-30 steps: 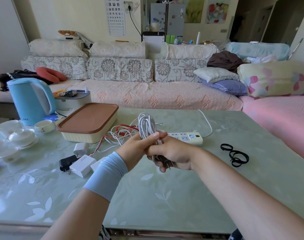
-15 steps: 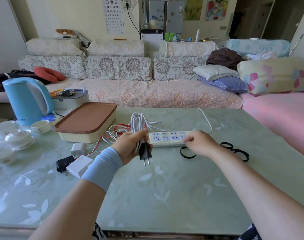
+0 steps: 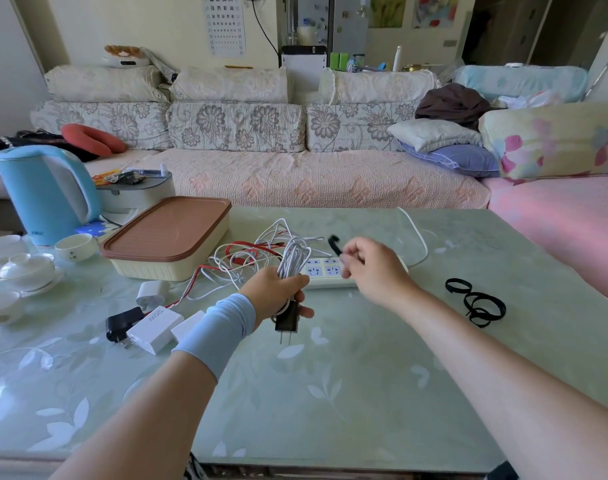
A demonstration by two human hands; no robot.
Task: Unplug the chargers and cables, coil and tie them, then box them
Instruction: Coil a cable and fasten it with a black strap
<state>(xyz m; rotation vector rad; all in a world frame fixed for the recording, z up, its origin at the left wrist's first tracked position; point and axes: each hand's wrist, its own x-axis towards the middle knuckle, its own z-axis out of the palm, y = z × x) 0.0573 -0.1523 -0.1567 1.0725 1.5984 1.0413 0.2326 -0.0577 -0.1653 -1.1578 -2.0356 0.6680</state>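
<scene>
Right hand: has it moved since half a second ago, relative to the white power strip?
Yes. The right hand has moved left from the right end of the white power strip to above its sockets, pinching a black strap tie.

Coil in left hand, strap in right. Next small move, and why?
Probably bring the strap in the right hand to the coil and wrap it above the left hand: the loops are bunched, the plug hangs free, and nothing binds them yet.
</scene>
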